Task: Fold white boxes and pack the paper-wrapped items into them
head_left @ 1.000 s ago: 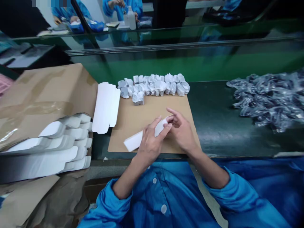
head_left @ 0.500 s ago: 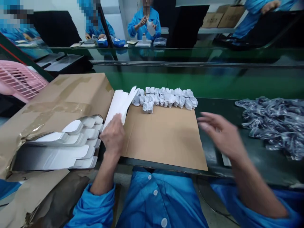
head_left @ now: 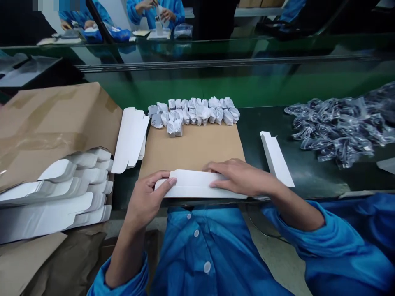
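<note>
A flat white folding carton (head_left: pixel 194 184) lies lengthwise along the near edge of the brown cardboard sheet (head_left: pixel 203 148). Its left end is pinched by my left hand (head_left: pixel 148 197), thumb on top. My right hand (head_left: pixel 237 177) grips the carton's right part, fingers over the far edge and thumb on the near face. Left of the sheet rests a small stack of flat white cartons (head_left: pixel 129 137). Rows of small paper-wrapped pieces (head_left: pixel 197 112) stand at the sheet's far end. To the right of my right hand lies a long, narrow white box (head_left: pixel 277 160).
A large brown carton (head_left: pixel 61 119) at the left lies open toward me, with many flat white cartons (head_left: pixel 80 185) spilling out. Dark items in clear plastic bags (head_left: pixel 342 127) are heaped at the right. Across the green-sided bench, a co-worker in blue (head_left: pixel 157 14) handles a bottle.
My left hand has brought a white carton from the stack onto the sheet's near edge. My right hand has come in from the right and grips it too. The view has tilted down.
</note>
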{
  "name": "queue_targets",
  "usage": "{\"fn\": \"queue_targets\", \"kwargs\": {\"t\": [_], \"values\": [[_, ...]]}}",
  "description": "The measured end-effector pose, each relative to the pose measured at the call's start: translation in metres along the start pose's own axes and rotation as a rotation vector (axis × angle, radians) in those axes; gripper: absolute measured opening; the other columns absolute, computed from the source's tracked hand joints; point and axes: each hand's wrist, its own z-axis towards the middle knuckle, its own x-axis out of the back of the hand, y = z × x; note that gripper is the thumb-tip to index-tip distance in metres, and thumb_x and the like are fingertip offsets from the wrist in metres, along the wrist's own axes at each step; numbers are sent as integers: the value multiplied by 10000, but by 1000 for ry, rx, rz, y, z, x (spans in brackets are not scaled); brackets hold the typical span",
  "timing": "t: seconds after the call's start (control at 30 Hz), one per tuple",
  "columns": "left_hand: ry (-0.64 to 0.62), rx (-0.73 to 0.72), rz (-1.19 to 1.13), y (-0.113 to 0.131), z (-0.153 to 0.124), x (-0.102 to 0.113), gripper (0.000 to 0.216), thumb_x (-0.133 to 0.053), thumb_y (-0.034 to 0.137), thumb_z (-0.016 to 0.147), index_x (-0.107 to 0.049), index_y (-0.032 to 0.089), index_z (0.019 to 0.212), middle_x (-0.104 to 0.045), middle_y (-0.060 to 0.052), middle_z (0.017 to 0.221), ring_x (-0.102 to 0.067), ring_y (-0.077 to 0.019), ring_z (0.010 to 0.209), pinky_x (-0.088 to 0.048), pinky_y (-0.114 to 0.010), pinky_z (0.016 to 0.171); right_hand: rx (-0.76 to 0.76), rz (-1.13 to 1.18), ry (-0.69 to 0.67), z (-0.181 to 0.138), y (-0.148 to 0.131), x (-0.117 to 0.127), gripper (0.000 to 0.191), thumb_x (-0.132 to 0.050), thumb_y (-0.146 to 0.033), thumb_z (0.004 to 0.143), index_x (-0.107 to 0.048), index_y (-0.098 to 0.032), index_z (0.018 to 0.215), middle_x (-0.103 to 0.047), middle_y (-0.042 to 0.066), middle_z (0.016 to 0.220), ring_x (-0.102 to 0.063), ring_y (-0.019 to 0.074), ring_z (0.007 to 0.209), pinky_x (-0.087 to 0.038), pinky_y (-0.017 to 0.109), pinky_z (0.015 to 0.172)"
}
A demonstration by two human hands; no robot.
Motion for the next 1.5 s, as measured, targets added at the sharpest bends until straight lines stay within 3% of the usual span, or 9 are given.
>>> {"fn": "queue_targets", "kwargs": {"t": [0.13, 0.27, 0.53, 0.8, 1.0, 1.1, 1.3, 1.4, 1.5], "values": [[-3, 103, -187, -11, 4, -13, 348, -711, 449, 803, -738, 162, 998, -751, -52, 836, -686, -180, 757, -530, -245, 620, 12, -463, 278, 0, -20, -33, 712, -616, -452, 896, -394, -44, 1435, -606, 245, 1251, -597, 348, 1059, -490, 472, 866], [-151, 109, -247, -10, 4, -12, 370, -733, 429, 782, -716, 155, 1030, -714, -20, 680, -643, -134, 600, -470, -194, 504, 152, -480, 313, -3, -16, -38, 608, -541, -415, 939, -449, -10, 1383, -617, 231, 1243, -600, 326, 1047, -501, 450, 884], [89, -13, 66, -9, 6, -23, 231, -676, 379, 826, -744, 195, 949, -747, -26, 816, -689, -147, 720, -522, -219, 622, 93, -589, 313, -3, -16, -39, 511, -465, -274, 966, -438, -11, 1403, -607, 251, 1252, -599, 354, 1090, -507, 464, 868], [-22, -34, -71, -1, 6, -15, 231, -717, 350, 772, -739, 188, 934, -741, -13, 778, -685, -136, 661, -529, -204, 571, 125, -566, 381, -5, -15, -33, 483, -432, -276, 977, -452, -37, 1396, -590, 235, 1315, -587, 338, 1142, -498, 484, 937], [104, -27, 82, -7, 17, -29, 63, -654, 184, 747, -717, 190, 744, -732, 5, 745, -681, -132, 689, -531, -213, 626, 91, -636, 322, -8, -10, -47, 388, -375, -103, 953, -536, -31, 1298, -683, 212, 1147, -660, 288, 969, -540, 411, 791], [13, 1, -212, -7, 19, -24, 247, -707, 276, 775, -697, 189, 1005, -747, -20, 830, -688, -152, 634, -565, -258, 571, -12, -577, 405, -11, 1, -42, 354, -448, -226, 978, -553, -62, 1274, -699, 187, 1130, -671, 272, 935, -547, 386, 765], [262, -213, -477, 18, -6, -58, 571, -572, 501, 908, -449, 219, 1388, -642, -146, 1276, -702, -239, 1029, -594, -373, 844, -288, -536, 792, 7, 0, -51, 454, -515, -357, 968, -535, -27, 1279, -697, 226, 1112, -680, 303, 913, -542, 405, 734], [277, -147, -452, 25, -6, -90, 885, -666, 512, 839, -167, 248, 1521, -520, -181, 1414, -622, -263, 1183, -561, -374, 914, -152, -453, 764, 17, -22, -74, 493, -484, -301, 978, -457, 9, 1361, -661, 254, 1181, -661, 318, 1013, -542, 424, 813], [396, -40, -326, 22, 5, -94, 800, -735, 418, 787, -320, 228, 1445, -606, -119, 1236, -668, -216, 980, -566, -340, 830, -2, -100, 577, 14, -39, -73, 660, -560, -438, 941, -382, -53, 1448, -582, 217, 1336, -594, 294, 1178, -533, 407, 933]]}}
